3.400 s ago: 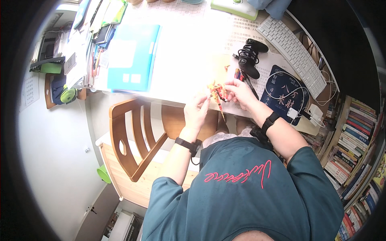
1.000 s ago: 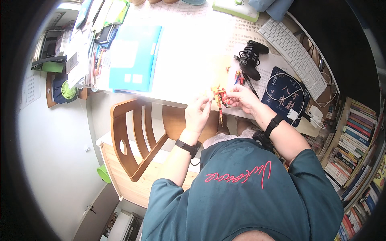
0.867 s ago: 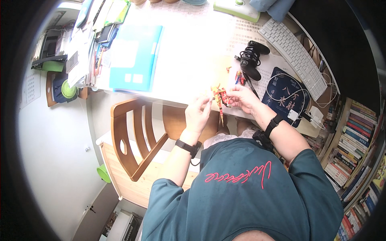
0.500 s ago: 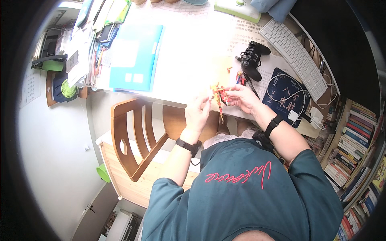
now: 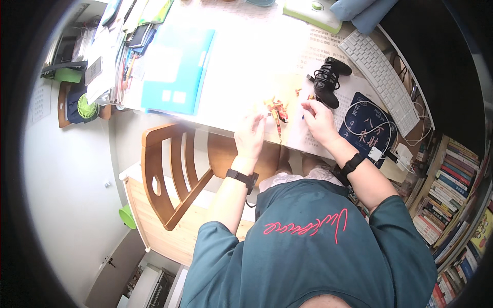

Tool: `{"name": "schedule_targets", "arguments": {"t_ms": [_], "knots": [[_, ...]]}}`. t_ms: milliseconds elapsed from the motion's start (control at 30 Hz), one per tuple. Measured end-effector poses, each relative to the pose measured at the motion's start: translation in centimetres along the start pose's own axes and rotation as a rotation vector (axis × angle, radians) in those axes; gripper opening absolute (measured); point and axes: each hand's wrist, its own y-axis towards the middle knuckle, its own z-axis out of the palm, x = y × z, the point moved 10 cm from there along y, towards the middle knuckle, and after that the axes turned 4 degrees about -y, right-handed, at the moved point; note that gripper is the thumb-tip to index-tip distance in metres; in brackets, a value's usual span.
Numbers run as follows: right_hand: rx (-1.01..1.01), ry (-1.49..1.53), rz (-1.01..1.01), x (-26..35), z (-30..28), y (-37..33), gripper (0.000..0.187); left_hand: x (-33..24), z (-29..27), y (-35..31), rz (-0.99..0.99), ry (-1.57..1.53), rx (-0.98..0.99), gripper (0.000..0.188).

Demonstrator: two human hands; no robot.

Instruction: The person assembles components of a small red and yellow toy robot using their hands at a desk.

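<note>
A small red and yellow jointed toy figure (image 5: 278, 111) is at the near edge of the white table, its thin lower end pointing toward me. My left hand (image 5: 250, 136) is just left of it, fingers curled in toward the thumb; glare hides whatever may be between them. To the right of the figure, my right hand (image 5: 319, 122) is closed at the fingertips over small coloured pieces, beside the black game controller (image 5: 328, 79) wrapped in its cable. What it pinches is too small to make out. A small orange-red piece (image 5: 298, 92) lies between figure and controller.
A blue folder (image 5: 177, 72) and stacked papers (image 5: 110, 69) occupy the table's left. At right are a white keyboard (image 5: 379, 82), a dark blue mat (image 5: 363, 123) with white cables, and a black monitor (image 5: 436, 61). A wooden chair (image 5: 177, 174) stands against the near edge.
My right hand has let go of the toy figure and moved right, to the small pieces by the controller. The left hand stays close to the figure. The view has shifted slightly.
</note>
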Motion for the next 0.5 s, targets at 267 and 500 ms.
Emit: {"name": "schedule_targets", "arguments": {"t_ms": [267, 500], "knots": [[-0.033, -0.422, -0.219, 4.8, 0.5, 1.1, 0.035, -0.5, -1.5, -0.7, -0.015, -0.027, -0.013, 0.03], [0.126, -0.703, -0.129, 4.2, 2.8, 2.3, 0.041, 0.5, -2.1, -0.9, -0.051, -0.054, -0.017, 0.028]]}}
